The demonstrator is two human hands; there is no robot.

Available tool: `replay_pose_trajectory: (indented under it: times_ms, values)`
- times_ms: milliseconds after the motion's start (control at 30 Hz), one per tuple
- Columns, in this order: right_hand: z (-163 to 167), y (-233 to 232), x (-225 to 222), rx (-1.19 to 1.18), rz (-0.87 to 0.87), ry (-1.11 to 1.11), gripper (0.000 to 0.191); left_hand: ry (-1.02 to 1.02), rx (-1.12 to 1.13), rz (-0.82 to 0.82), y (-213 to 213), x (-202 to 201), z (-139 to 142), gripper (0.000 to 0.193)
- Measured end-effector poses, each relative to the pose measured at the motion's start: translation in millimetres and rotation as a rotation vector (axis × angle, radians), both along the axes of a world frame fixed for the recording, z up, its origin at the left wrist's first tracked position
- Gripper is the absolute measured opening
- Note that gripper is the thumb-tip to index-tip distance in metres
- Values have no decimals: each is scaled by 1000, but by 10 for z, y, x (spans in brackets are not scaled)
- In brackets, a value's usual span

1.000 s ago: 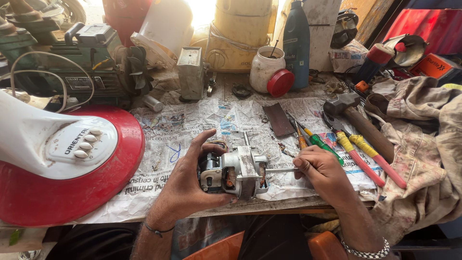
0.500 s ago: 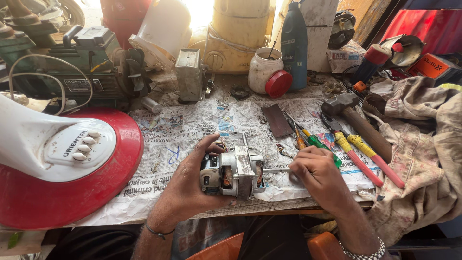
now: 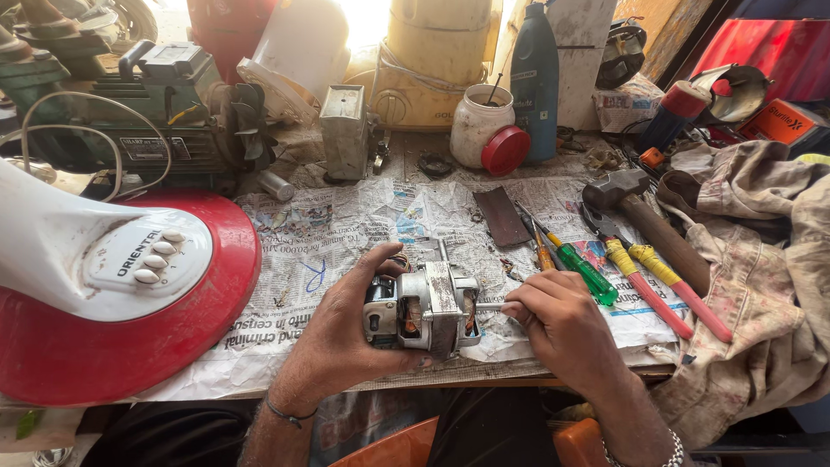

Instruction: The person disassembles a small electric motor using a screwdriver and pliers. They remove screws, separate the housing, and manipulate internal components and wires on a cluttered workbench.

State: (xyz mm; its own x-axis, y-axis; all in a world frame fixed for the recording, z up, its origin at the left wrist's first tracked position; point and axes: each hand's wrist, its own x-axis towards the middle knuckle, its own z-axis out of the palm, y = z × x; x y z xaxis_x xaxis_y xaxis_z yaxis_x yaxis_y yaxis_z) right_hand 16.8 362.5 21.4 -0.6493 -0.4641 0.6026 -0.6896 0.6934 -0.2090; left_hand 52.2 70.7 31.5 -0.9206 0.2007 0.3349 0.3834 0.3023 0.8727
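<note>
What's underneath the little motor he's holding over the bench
Printed newspaper covers the workbench below the small motor. The left hand wraps its underside and the right hand pinches its shaft, so the paper directly beneath is hidden.

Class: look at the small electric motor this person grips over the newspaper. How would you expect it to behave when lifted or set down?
The motor probably feels heavy for its size: its frame looks like metal. It seems stiff, since the left hand grips it without it bending. Its squarish frame may resist rolling, though the thin shaft pinched by the right hand looks easier to damage.

Workbench (image 3: 406,151) spread with newspaper (image 3: 346,225); on it a hammer (image 3: 644,216), screwdrivers (image 3: 584,268), pliers (image 3: 657,281), red fan base (image 3: 130,346).
</note>
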Motion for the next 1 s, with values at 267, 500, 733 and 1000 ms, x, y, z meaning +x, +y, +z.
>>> replay_pose_trajectory:
  times_ms: [267,500,733,1000]
  values:
    - [55,-2,4,-41,-2,24,18,125,-78,-23,-22,15,86,95]
    - [51,0,38,-180,27,-20,25,149,-108,-15,-20,15,87,91]
    - [-21,1,3,-140,7,21,18,111,-72,-34,-18,3,79,93]
    - [47,-12,104,-241,85,-4,20,503,-382,216,208,196,276,102]
